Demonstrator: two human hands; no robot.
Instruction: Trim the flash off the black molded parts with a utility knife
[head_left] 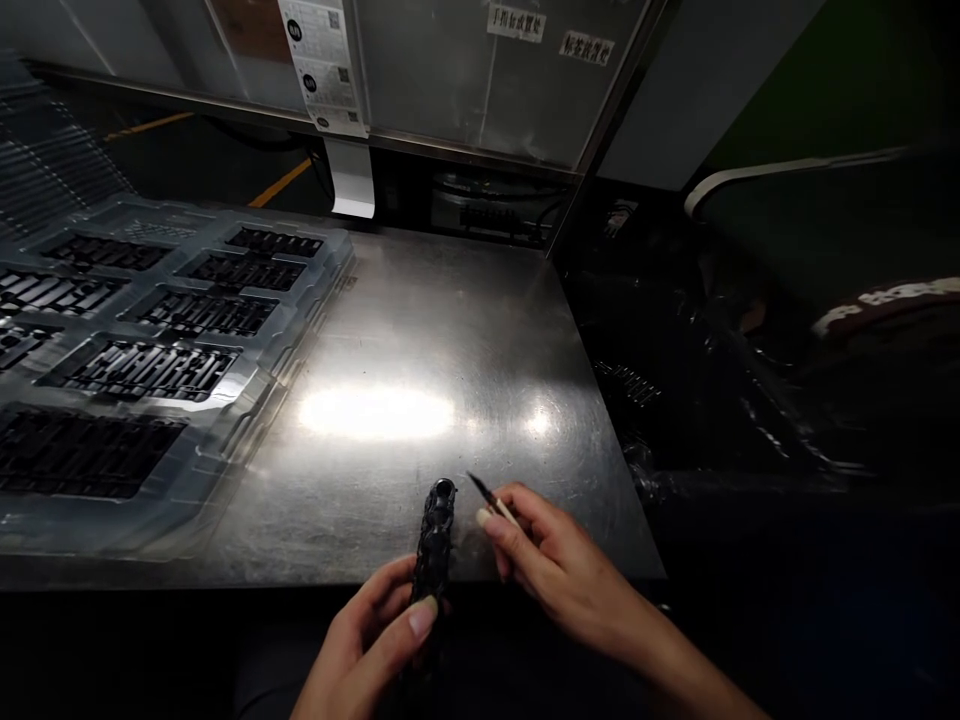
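At the table's front edge, my left hand (375,635) is closed around a long black moulded part (435,535). The part points up and away from me, with a round opening at its far end and bumpy, ringed sides; its lower end fades into shadow. Just to the right, my right hand (551,560) pinches a slim tool (487,493) with a pale handle and a dark, pointed tip. Whether that tip is a blade or a brush I cannot tell. The tip is near the part's far end but apart from it.
A clear plastic tray (255,400) on the left of the metal table (420,330) holds several groups of black parts (157,368) in its compartments. Behind hangs a strip of printed labels (324,65) on a grey panel. Dark plastic sheeting (720,400) lies to the right.
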